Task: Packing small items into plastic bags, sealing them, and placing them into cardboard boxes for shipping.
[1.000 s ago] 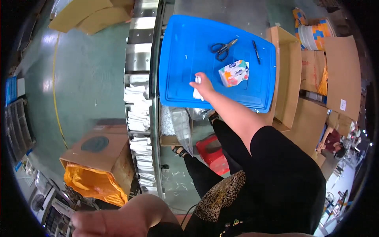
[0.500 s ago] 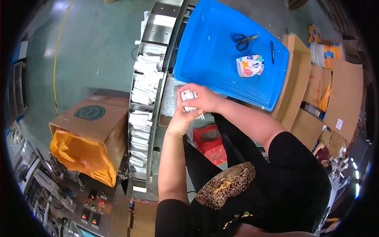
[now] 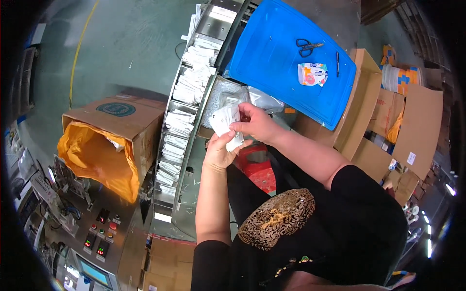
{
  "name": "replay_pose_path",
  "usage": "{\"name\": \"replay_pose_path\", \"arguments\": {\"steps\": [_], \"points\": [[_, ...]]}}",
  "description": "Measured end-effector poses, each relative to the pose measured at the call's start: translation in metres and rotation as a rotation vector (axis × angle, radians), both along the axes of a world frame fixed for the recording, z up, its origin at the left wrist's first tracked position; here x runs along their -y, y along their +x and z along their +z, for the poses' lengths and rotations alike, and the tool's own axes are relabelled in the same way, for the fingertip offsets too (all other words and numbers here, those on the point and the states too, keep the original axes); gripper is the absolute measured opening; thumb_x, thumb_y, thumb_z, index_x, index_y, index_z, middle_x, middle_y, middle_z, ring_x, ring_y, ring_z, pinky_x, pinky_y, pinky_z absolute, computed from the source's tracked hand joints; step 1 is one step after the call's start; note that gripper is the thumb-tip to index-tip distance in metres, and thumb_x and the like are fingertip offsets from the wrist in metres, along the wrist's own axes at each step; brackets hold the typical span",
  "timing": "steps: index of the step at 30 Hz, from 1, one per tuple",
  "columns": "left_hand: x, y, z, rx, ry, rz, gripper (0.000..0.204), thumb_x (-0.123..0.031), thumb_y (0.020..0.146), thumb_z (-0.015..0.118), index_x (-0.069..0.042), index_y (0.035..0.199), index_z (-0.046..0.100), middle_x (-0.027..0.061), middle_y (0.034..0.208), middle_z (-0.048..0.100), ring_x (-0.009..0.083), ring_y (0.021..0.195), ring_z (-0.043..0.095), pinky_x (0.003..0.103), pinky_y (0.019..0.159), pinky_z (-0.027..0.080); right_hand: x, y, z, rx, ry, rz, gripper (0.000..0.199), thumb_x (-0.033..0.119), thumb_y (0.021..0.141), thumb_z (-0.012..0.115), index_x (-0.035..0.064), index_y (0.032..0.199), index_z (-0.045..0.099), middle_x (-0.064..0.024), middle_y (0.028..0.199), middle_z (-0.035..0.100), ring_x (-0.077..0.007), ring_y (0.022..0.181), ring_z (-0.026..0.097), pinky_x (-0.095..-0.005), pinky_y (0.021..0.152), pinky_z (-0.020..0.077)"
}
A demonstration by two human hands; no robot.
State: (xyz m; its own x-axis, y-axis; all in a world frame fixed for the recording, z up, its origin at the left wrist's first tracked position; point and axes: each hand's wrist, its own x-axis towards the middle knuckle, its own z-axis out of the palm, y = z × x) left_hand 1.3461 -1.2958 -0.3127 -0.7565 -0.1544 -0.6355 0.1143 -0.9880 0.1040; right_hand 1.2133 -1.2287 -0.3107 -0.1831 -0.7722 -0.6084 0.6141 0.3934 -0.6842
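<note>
Here I have both hands raised in front of my chest, meeting over a small stack of white sachets (image 3: pixel 227 121). My right hand (image 3: pixel 259 125) comes in from the right and pinches the stack's upper right edge, thumb under and fingers (image 3: pixel 242 109) curled over the top, so it is clenched on the packets rather than released. My left hand (image 3: pixel 221 151) sits directly below, palm up, its fingers closed lightly around the stack's lower end, where one packet pokes out past the thumb. The stack lies between the two hands, touching both, with its long axis tilted from upper left down to lower right; the right hand is the one higher up and nearer the top edge, the left cradles it from beneath. Just beyond the hands, to the left, runs a steel conveyor (image 3: pixel 187 104) whose compartments each carry more white sachets, and it is near enough that the stack hangs almost above its right rail. A clear plastic bag (image 3: pixel 228 94) of packets lies behind my hands. Further out, a blue surface (image 3: pixel 272 63) holds scissors (image 3: pixel 307 46), a pen (image 3: pixel 338 63) and a colourful pouch (image 3: pixel 312 74), well apart from my hands. A cardboard box with an orange liner (image 3: pixel 99 155) stands at left.
</note>
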Motion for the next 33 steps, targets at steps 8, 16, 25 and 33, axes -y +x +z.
{"name": "replay_pose_path", "arguments": {"steps": [8,16,25,33], "points": [[-0.004,0.021,0.013,0.024,-0.127,0.072,0.038,-0.011,0.082,0.054,-0.001,0.117,0.043,0.0124,0.107,0.054,0.0253,0.093,0.058,0.044,0.076,0.052,0.011,0.018,0.023,-0.093,0.111,0.049,0.024,0.01,0.076,0.063,-0.0002,0.094,0.05,-0.0064,0.085,0.057,-0.0123,0.077,0.055,-0.0268,0.065,0.0471],[-0.008,0.031,0.006,-0.022,-0.014,0.177,0.041,-0.016,0.083,0.055,-0.002,0.12,0.04,0.0122,0.109,0.054,0.0273,0.097,0.056,0.046,0.078,0.05,0.014,0.022,0.02,-0.125,0.03,-0.04,0.025,0.006,0.079,0.057,0.0001,0.101,0.048,-0.0092,0.094,0.058,-0.0148,0.082,0.058,-0.0279,0.071,0.0494],[-0.008,0.03,0.013,0.141,-0.087,0.082,0.032,-0.013,0.08,0.059,-0.006,0.11,0.05,0.0098,0.096,0.058,0.0223,0.09,0.057,0.04,0.076,0.049,0.009,0.003,0.029,-0.105,0.086,-0.164,0.037,0.008,0.079,0.055,0.0039,0.111,0.036,-0.0045,0.072,0.05,-0.0117,0.053,0.05,-0.0239,0.048,0.0437],[-0.025,0.011,0.011,0.156,-0.56,-0.017,0.047,0.006,0.071,0.049,-0.004,0.117,0.042,0.0049,0.105,0.053,0.0148,0.09,0.053,0.024,0.076,0.042,0.01,0.023,0.027,-0.235,-0.004,0.095,0.06,0.018,0.065,0.074,-0.001,0.113,0.043,-0.0087,0.098,0.056,-0.0128,0.088,0.053,-0.0275,0.077,0.0442]]}}
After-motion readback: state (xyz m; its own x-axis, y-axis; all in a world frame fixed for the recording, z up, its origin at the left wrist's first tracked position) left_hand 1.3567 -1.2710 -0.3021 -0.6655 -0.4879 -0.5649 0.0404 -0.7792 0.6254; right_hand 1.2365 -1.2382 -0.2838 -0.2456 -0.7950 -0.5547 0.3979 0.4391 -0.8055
